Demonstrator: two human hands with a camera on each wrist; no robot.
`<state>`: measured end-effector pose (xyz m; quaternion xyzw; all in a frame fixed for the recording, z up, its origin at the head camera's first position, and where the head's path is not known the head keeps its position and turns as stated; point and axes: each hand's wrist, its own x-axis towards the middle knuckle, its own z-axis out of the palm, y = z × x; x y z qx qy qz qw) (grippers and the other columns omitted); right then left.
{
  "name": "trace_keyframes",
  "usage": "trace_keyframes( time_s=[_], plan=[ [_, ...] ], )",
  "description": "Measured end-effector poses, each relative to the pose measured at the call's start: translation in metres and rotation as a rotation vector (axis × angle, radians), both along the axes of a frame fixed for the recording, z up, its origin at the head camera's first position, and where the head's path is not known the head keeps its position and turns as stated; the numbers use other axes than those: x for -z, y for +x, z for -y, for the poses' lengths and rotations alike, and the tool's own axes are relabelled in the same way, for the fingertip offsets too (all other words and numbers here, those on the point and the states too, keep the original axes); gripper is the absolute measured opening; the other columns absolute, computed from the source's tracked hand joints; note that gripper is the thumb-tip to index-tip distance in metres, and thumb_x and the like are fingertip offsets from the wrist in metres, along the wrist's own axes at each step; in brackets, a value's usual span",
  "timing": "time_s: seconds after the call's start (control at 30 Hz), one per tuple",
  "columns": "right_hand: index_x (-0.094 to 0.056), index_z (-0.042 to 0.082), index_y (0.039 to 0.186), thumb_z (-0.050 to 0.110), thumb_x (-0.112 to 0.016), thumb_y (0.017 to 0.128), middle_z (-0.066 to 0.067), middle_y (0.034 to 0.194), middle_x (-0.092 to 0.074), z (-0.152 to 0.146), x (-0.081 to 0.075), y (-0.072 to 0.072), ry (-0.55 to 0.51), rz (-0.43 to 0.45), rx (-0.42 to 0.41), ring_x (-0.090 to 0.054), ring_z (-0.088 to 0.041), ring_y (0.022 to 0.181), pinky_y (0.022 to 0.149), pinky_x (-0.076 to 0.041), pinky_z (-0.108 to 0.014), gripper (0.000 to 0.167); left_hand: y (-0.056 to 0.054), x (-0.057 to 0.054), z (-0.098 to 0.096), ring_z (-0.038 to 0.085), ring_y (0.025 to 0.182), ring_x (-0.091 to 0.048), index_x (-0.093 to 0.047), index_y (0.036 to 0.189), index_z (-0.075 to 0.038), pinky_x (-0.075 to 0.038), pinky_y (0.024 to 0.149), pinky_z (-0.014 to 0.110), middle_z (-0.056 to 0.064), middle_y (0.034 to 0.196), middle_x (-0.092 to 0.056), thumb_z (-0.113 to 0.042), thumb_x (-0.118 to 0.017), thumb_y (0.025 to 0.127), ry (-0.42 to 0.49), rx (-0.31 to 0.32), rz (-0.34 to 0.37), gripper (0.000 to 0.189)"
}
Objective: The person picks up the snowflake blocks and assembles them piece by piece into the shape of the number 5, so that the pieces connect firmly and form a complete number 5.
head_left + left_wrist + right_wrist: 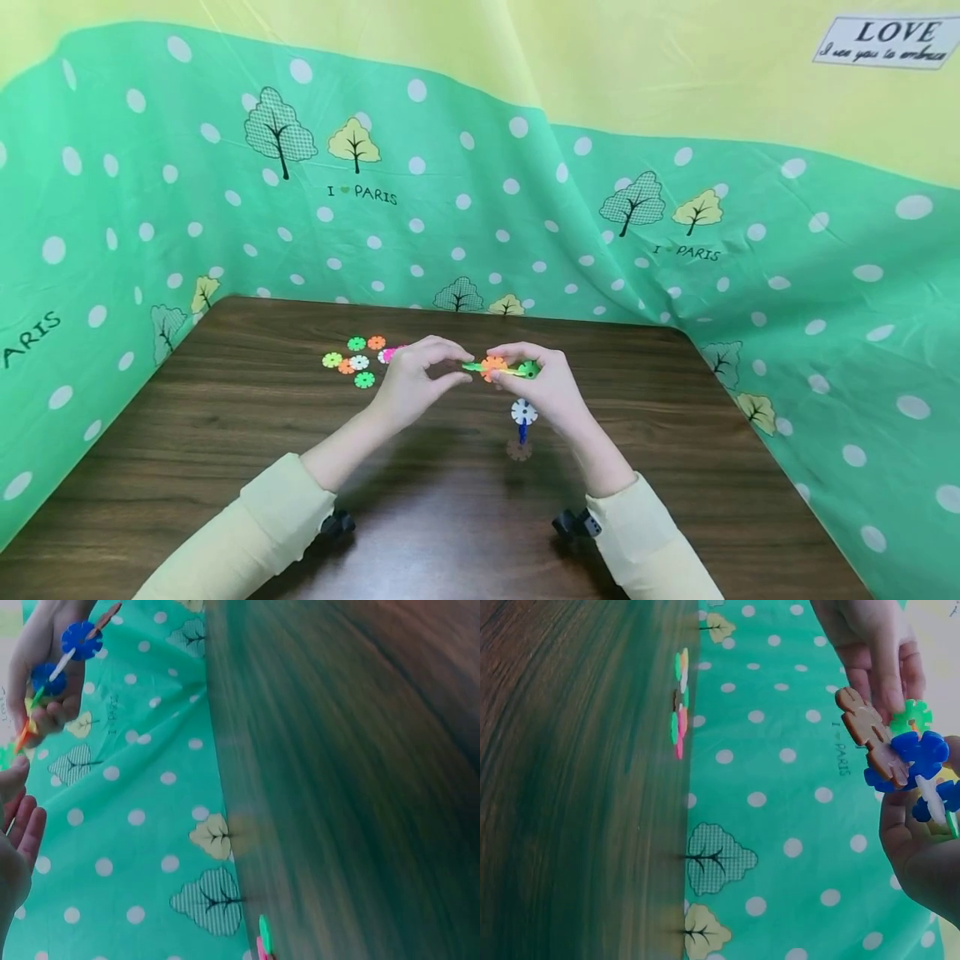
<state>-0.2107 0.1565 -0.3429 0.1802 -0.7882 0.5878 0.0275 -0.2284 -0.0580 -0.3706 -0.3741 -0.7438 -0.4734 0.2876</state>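
Between the hands is a chain of interlocking flower-shaped plastic discs. My left hand (411,383) pinches a light green disc (913,718) at its far end with thumb and fingertips. My right hand (551,387) grips the chain near an orange disc (492,367) and a dark green disc (529,368). Below the right hand hang a white disc (524,412), a blue disc (522,432) and a brown disc (865,726), above the table. In the right wrist view the blue discs (922,754) overlap, so some joints are hidden.
Loose discs in green (364,380), orange (377,342), yellow (332,360), white and pink lie on the dark wooden table (225,433), left of the hands. The left forearm partly hides the pink ones. A green dotted curtain (450,200) surrounds the table's back and sides.
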Motion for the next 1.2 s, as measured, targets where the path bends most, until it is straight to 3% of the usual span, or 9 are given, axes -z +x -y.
trace_keyframes(
  time_s=[0.17, 0.3, 0.53, 0.8, 1.07, 1.2],
  plan=[
    [-0.069, 0.007, 0.107, 0.014, -0.077, 0.080, -0.012, 0.091, -0.068, -0.008, 0.000, -0.001, 0.021, 0.010, 0.019, -0.069, -0.020, 0.074, 0.069, -0.057, -0.041, 0.029, -0.006, -0.001, 0.016, 0.013, 0.090, -0.063, -0.072, 0.102, -0.013, -0.054, 0.077, 0.030, -0.003, 0.101, -0.069, -0.013, -0.082, 0.072, -0.077, -0.046, 0.071, 0.032],
    [-0.070, 0.007, 0.105, 0.015, -0.078, 0.078, -0.010, 0.096, -0.069, -0.012, -0.002, -0.001, 0.059, 0.016, 0.049, -0.065, -0.014, 0.071, 0.063, -0.056, -0.028, 0.030, -0.013, -0.001, 0.034, 0.012, 0.096, -0.059, -0.070, 0.106, -0.015, -0.053, 0.077, 0.028, -0.005, 0.103, -0.068, -0.016, -0.083, 0.071, -0.140, -0.093, 0.144, 0.038],
    [-0.069, 0.001, 0.103, 0.011, -0.078, 0.077, -0.011, 0.097, -0.069, -0.010, -0.021, 0.015, 0.082, -0.014, 0.073, -0.059, -0.014, 0.073, 0.061, -0.051, -0.022, 0.029, -0.032, 0.005, 0.068, 0.017, 0.110, -0.054, -0.068, 0.111, -0.015, -0.048, 0.090, 0.040, -0.001, 0.109, -0.067, -0.016, -0.083, 0.072, -0.226, -0.129, 0.264, 0.042],
    [-0.070, 0.005, 0.099, 0.013, -0.079, 0.077, -0.012, 0.100, -0.068, -0.013, -0.025, 0.018, 0.074, -0.014, 0.097, -0.059, -0.015, 0.074, 0.061, -0.053, -0.022, 0.026, -0.057, 0.027, 0.105, 0.025, 0.116, -0.049, -0.066, 0.117, -0.010, -0.042, 0.096, 0.047, 0.005, 0.117, -0.065, -0.023, -0.080, 0.075, -0.375, -0.104, 0.418, 0.046],
    [-0.069, 0.003, 0.102, 0.011, -0.078, 0.078, -0.013, 0.097, -0.069, -0.014, -0.023, 0.017, 0.071, -0.012, 0.093, -0.060, -0.024, 0.081, 0.062, -0.053, -0.023, 0.027, -0.071, 0.046, 0.130, 0.032, 0.117, -0.047, -0.065, 0.117, -0.004, -0.042, 0.094, 0.049, 0.012, 0.122, -0.060, -0.012, -0.078, 0.077, -0.502, -0.060, 0.488, 0.043],
    [-0.069, 0.005, 0.103, 0.010, -0.077, 0.078, -0.012, 0.097, -0.070, -0.014, -0.023, 0.017, 0.077, -0.032, 0.087, -0.061, -0.022, 0.080, 0.062, -0.053, -0.023, 0.026, -0.077, 0.053, 0.138, 0.031, 0.114, -0.050, -0.067, 0.113, -0.006, -0.045, 0.090, 0.047, 0.009, 0.116, -0.064, -0.011, -0.079, 0.075, -0.571, -0.052, 0.501, 0.040]
  ],
)
